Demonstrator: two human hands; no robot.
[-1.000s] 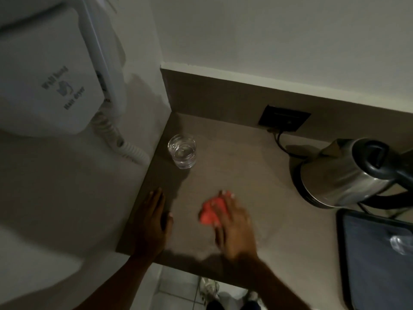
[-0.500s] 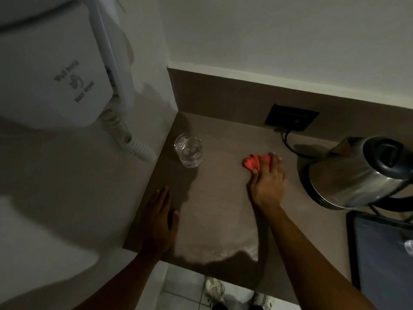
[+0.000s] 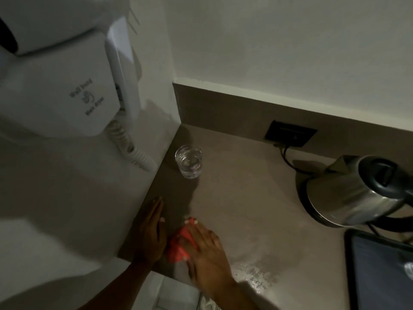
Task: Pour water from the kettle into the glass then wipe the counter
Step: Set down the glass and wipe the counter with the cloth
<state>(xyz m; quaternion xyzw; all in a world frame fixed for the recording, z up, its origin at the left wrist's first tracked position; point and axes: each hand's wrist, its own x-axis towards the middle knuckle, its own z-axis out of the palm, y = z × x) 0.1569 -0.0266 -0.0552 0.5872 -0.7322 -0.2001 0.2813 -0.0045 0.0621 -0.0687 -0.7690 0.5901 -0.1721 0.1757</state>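
The fingers (image 3: 194, 223) of the right hand (image 3: 206, 253) lie spread and flat on top of a crumpled red cloth (image 3: 178, 247), pressing it against the brown tabletop (image 3: 245, 198) at the lower centre of the frame, near the front edge. The left hand (image 3: 150, 233) rests just beside the cloth, palm down, its fingers straight and together, holding nothing; it seems to serve as a brace.

The step in hand is the wipe. To do it well, pressure should stay even through the flat of the fingers so the cloth does not bunch further, and the strokes should overlap. A patch of wet sheen (image 3: 252, 274) shows on the tabletop to the right of the wrist, so the next stroke is best carried that way.

Above, towards the corner, the drinking glass (image 3: 189, 161) stands upright with water in it, well apart from both hands. The steel kettle (image 3: 353, 193) sits on its base at the right of the frame, beside a dark tray (image 3: 380, 276). A wide stroke should stop short of both.
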